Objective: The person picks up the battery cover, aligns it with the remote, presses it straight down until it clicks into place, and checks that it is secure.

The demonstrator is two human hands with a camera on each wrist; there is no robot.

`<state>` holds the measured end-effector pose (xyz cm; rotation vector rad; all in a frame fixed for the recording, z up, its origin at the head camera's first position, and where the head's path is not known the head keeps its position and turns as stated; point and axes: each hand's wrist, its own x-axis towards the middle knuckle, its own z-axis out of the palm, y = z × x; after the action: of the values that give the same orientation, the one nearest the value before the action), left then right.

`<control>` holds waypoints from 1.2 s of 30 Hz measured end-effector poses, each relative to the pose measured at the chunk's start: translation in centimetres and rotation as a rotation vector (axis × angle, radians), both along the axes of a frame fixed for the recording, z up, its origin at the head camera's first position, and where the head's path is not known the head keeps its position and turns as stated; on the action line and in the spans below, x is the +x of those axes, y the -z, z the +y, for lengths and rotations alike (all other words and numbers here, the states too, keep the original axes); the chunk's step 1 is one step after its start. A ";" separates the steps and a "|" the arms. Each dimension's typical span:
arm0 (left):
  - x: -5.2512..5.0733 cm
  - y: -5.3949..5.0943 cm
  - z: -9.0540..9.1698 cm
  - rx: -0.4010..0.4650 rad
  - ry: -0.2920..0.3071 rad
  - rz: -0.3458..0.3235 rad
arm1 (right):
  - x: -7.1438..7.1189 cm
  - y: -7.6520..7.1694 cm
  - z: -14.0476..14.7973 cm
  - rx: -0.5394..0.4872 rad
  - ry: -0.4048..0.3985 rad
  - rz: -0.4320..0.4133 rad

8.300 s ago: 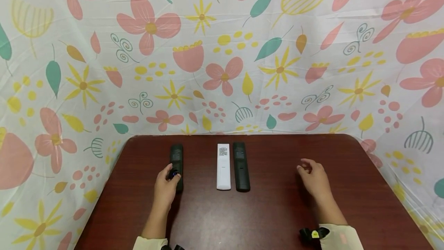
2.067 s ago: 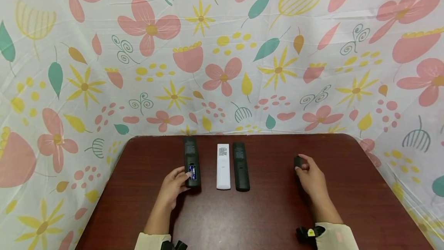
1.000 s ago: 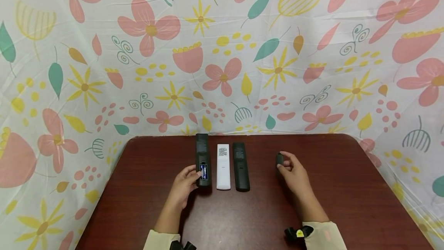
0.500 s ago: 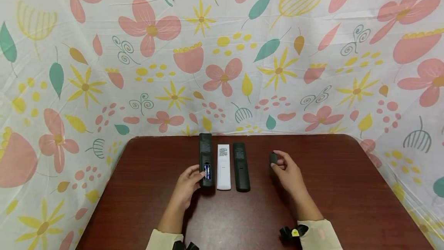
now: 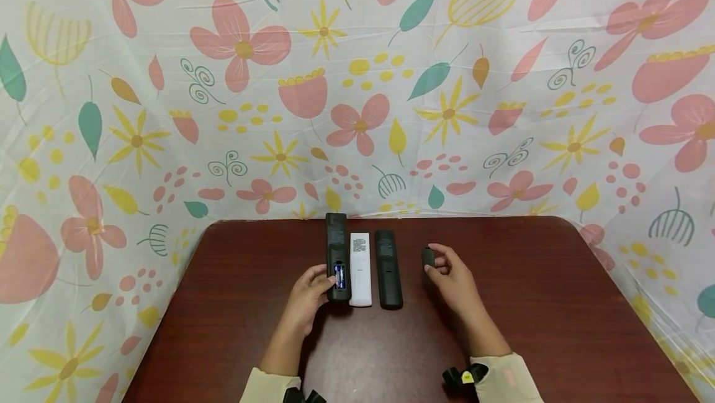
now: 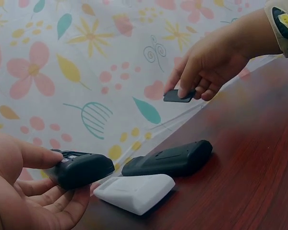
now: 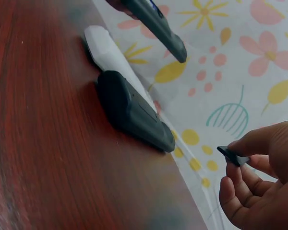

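Observation:
My left hand (image 5: 306, 296) grips a black remote control (image 5: 336, 238) by its lower end, back side up and raised off the table. Its battery compartment (image 5: 339, 276) is uncovered, and blue batteries show inside, partly under my thumb. Between thumb and fingers, my right hand (image 5: 455, 279) pinches a small black battery cover (image 6: 178, 96), held above the table to the right. A white remote control (image 5: 360, 269) lies face down right beside the held one. Farther right lies a second black remote control (image 5: 389, 269), also back side up with its cover on.
The dark red-brown wooden table (image 5: 234, 335) has rounded far corners. Behind it hangs a white cloth (image 5: 357, 173) printed with flowers and leaves. Black straps with devices (image 5: 466, 377) sit at both wrists.
Earlier the left remote lay on the table; it is now lifted and shifted right, its compartment exposed. My right hand, first without the cover, has come left with it toward the remotes.

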<state>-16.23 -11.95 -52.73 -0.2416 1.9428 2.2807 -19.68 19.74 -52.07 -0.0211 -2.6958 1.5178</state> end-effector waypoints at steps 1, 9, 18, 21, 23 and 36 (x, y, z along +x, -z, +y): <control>0.0 -0.1 0.1 0.003 0.002 0.001 | 0.0 0.0 -0.1 -0.004 -0.005 -0.001; -0.1 -0.1 0.5 0.025 0.005 0.001 | 0.1 -0.2 -1.2 -0.058 -0.028 -0.012; -0.2 -0.2 1.3 0.056 0.038 0.024 | 0.1 -0.3 -2.5 -0.098 -0.049 -0.014; -0.3 -0.3 1.7 0.058 0.051 0.027 | 0.2 -0.4 -2.9 -0.102 -0.054 -0.006; -0.3 -0.3 2.0 0.063 0.058 0.028 | 0.2 -0.5 -3.2 -0.108 -0.059 0.003; -0.3 -0.7 3.0 0.082 0.078 0.033 | 0.3 -1.0 -4.9 -0.143 -0.104 0.018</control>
<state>-16.51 -8.93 -52.04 -0.1187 1.8347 2.3217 -19.41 14.84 -51.11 0.1287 -2.6068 1.7274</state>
